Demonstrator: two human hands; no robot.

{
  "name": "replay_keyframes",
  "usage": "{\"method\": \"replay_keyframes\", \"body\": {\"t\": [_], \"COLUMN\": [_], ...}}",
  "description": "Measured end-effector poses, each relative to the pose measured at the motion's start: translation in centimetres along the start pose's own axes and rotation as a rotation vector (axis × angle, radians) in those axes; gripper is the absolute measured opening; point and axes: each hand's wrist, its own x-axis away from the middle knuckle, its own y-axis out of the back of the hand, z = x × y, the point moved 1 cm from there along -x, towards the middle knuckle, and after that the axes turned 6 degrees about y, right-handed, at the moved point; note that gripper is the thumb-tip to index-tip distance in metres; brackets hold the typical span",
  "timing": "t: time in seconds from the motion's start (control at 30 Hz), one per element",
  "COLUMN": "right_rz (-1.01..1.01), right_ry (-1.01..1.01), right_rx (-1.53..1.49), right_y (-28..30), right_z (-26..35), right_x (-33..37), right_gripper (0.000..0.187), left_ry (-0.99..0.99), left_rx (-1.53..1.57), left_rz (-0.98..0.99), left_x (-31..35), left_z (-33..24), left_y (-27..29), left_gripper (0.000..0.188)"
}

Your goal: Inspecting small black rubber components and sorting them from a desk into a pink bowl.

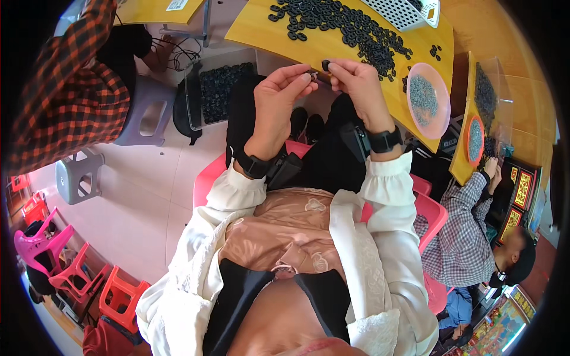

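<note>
Both my hands are raised close together at the near edge of the yellow table. My left hand [280,95] pinches a tiny shiny piece [313,76] between thumb and forefinger; its kind is too small to make out. Between the thumb and forefinger of my right hand [360,89] is a small black plastic part [325,65], standing up from the fingertips. A gap separates the two pieces. Beyond my hands, many loose black oval parts [332,18] with holes lie spread over the table. Right of my right hand sits a pink bowl [440,113] of small silvery metal pieces [423,98].
A white perforated basket [409,15] stands at the table's far edge. Left of my knees, a clear bin [196,89] holds dark parts. A person in a checked orange shirt [71,101] is at left; another in a grey checked shirt [463,219] works at right by an orange bowl [475,139].
</note>
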Motion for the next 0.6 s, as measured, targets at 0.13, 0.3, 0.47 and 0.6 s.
{"method": "replay_keyframes", "body": {"t": [0.13, 0.3, 0.47, 0.6], "right_rz": [0.068, 0.068, 0.072, 0.064], "right_ry": [-0.052, -0.063, -0.051, -0.045], "right_rx": [-0.15, -0.162, -0.172, -0.189], "right_y": [-0.2, -0.9, -0.7, -0.5], "right_z": [0.7, 1.6, 1.8, 1.8], "right_x": [0.9, 1.7, 2.0, 2.1], "right_gripper": [0.029, 0.03, 0.03, 0.03], "left_ry": [-0.06, -0.108, -0.13, -0.135], "left_rx": [-0.037, -0.074, -0.093, -0.107], "left_rz": [0.004, 0.0, 0.012, 0.006], "left_x": [0.0, 0.1, 0.1, 0.1], "left_z": [0.0, 0.1, 0.0, 0.2], "left_y": [-0.3, -0.6, -0.8, -0.9], "left_gripper": [0.023, 0.022, 0.022, 0.022]}}
